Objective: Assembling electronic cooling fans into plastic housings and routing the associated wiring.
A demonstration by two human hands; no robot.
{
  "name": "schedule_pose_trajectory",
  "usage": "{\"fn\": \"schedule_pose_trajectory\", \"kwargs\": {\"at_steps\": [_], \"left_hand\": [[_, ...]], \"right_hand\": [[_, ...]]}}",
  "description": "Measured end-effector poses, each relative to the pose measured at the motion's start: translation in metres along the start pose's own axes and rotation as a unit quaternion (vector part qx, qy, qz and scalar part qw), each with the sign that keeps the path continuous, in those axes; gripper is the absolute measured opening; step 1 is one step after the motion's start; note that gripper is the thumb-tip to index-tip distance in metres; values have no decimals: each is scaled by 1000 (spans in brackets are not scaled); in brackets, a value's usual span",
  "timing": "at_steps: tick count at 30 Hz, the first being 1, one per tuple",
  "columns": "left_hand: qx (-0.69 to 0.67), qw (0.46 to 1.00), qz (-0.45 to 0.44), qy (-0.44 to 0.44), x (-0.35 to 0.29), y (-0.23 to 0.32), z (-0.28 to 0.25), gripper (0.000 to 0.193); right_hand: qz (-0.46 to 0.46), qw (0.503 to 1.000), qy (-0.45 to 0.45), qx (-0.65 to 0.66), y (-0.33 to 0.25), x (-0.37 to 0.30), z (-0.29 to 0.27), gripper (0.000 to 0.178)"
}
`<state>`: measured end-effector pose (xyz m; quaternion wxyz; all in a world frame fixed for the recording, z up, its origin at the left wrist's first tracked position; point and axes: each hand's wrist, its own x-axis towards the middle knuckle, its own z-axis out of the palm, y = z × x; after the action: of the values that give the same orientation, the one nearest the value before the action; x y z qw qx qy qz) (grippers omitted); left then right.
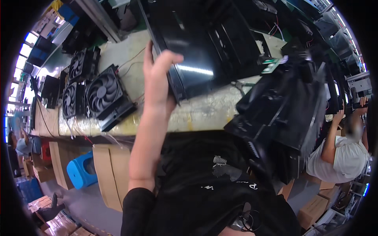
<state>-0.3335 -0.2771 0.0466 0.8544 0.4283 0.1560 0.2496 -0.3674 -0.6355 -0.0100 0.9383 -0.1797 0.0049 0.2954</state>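
Note:
My left hand point(159, 72) grips the left edge of a large black computer case point(193, 59), thumb over the glossy side and the other fingers partly hidden beyond the edge. The case is tilted above the workbench, and a light strip reflects in its surface. To its right hangs a bundle of black plastic sheeting or bags point(275, 106), slightly blurred, in front of my right side. A small green circuit board point(271, 66) shows at the top of that bundle. My right hand and forearm do not show; the black bundle covers that area.
Black cooling fans on radiators point(104, 92) with loose wires lie at the left of the workbench point(197, 118). Below it stand cardboard boxes point(112, 173) and a blue plastic stool point(80, 169). A co-worker in a light shirt point(338, 157) is at the right. A metal post point(98, 17) rises behind.

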Motion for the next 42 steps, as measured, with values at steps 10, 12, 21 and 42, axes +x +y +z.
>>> {"fn": "schedule_pose_trajectory", "kwargs": {"at_steps": [10, 12, 21, 42], "left_hand": [[16, 993, -117, 26, -66, -27, -43, 103], [14, 990, -142, 17, -42, -17, -61, 85], [-41, 989, -142, -12, -8, -18, -84, 110], [-15, 988, -152, 16, -23, -11, -76, 87]], "right_hand": [[64, 997, -22, 41, 90, 15, 67, 78], [144, 984, 100, -26, 92, 19, 92, 80], [202, 969, 141, 10, 108, 64, 113, 81], [97, 976, 187, -60, 128, 113, 56, 80]]}}
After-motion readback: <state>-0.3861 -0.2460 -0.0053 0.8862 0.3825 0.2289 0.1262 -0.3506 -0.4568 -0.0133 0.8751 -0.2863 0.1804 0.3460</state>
